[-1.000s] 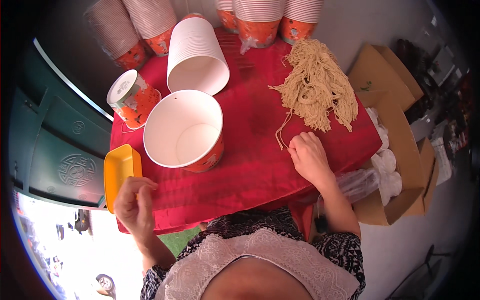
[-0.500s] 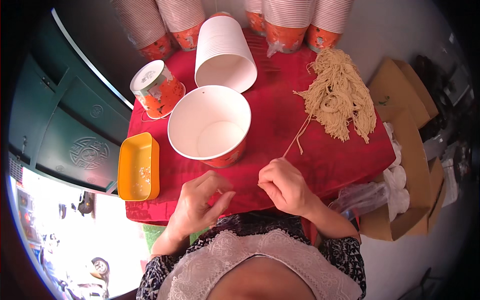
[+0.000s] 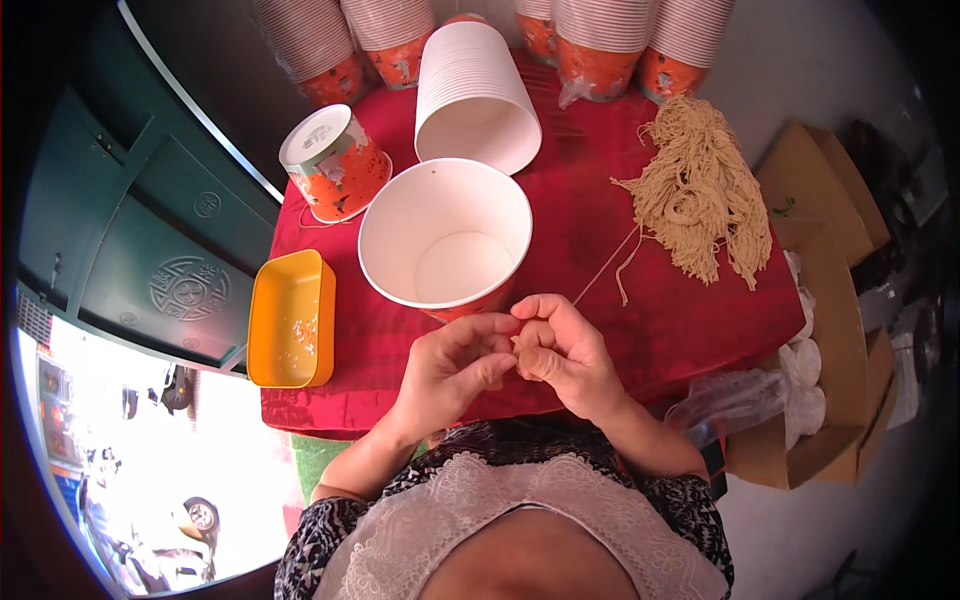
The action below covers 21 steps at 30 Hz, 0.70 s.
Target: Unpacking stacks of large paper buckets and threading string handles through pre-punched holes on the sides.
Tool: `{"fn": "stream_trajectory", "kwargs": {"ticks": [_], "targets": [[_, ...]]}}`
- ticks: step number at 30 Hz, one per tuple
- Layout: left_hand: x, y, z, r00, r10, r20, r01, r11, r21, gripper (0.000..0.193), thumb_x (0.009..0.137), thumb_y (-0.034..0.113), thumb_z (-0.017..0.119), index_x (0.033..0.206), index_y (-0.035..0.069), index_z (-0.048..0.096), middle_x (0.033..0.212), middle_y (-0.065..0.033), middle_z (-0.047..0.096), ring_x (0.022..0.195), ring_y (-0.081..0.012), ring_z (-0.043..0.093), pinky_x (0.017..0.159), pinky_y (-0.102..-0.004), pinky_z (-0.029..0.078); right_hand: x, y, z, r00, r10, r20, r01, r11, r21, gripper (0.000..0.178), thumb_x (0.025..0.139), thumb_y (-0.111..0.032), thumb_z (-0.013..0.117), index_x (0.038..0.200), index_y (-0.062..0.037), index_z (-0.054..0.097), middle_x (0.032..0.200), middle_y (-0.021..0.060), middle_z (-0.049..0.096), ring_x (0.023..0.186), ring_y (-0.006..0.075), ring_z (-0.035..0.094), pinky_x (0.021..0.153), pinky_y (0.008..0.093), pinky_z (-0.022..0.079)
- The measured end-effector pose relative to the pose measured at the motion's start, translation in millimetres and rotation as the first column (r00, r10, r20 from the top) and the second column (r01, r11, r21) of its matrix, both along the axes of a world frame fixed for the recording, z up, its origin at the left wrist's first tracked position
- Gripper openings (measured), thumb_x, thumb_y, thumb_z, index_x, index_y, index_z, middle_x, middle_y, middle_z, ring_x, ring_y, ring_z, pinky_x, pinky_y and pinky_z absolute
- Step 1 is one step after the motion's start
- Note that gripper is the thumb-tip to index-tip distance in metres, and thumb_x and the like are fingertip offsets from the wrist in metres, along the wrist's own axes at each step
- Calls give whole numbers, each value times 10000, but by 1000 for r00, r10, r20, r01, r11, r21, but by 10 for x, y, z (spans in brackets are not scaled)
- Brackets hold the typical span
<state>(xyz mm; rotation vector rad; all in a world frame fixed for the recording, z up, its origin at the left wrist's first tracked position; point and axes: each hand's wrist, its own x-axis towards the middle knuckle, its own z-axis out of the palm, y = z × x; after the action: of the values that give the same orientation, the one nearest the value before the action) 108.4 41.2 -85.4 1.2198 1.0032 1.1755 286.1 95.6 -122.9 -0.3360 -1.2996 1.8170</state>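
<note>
Both my hands meet in front of an upright paper bucket [image 3: 445, 225], white inside and orange outside, with a small hole near its far rim. My right hand [image 3: 565, 360] is closed on a beige string [image 3: 605, 268], which runs back toward a heap of cut strings [image 3: 700, 195] at the right of the table. The curled fingers of my left hand [image 3: 460, 362] touch those of the right hand. What the left fingertips pinch is too small to make out.
A yellow tray [image 3: 257, 325] with small pale bits stands at left. Behind it, an orange bucket [image 3: 345, 175] sits upside down. Nested white buckets [image 3: 470, 85] lie on their side beyond. Wrapped bucket stacks [image 3: 600, 50] line the back; cardboard boxes [image 3: 830, 350] stand right of the red-covered table [image 3: 570, 215].
My left hand has moved right and up to meet my right hand, its fingers closing. The right hand still holds the string. The whole view has shifted slightly.
</note>
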Motion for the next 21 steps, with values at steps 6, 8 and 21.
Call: {"fn": "stream_trajectory", "kwargs": {"ticks": [6, 8, 21], "targets": [[-89, 25, -18, 994, -67, 84, 70, 997, -32, 270, 928, 18, 637, 1189, -46, 607, 926, -48, 672, 711, -51, 564, 607, -187, 466, -35, -14, 54, 979, 196, -63, -205, 955, -217, 451, 954, -196, 650, 1281, 6, 413, 847, 7, 568, 710, 63, 486, 634, 209, 404], [-99, 12, -22, 992, -63, 105, 68, 997, -44, 230, 927, 16, 638, 1147, -48, 624, 914, -47, 677, 697, -49, 561, 594, -188, 462, -38, -21, 34, 970, 224, -96, -241, 942, -232, 435, 957, -186, 645, 1274, 4, 415, 853, 7, 568, 705, 62, 482, 628, 207, 399], [-102, -104, -174, 829, 405, -385, -227, 874, 429, 103, 890, 35, 681, 860, 10, 585, 710, -56, 597, 616, -112, 561, 559, -267, 460, -139, -226, 100, 899, -351, 261, 265, 912, 314, 71, 902, -34, 653, 846, -13, 613, 629, -65, 515, 551, 0, 420, 479, 200, 326]]}}
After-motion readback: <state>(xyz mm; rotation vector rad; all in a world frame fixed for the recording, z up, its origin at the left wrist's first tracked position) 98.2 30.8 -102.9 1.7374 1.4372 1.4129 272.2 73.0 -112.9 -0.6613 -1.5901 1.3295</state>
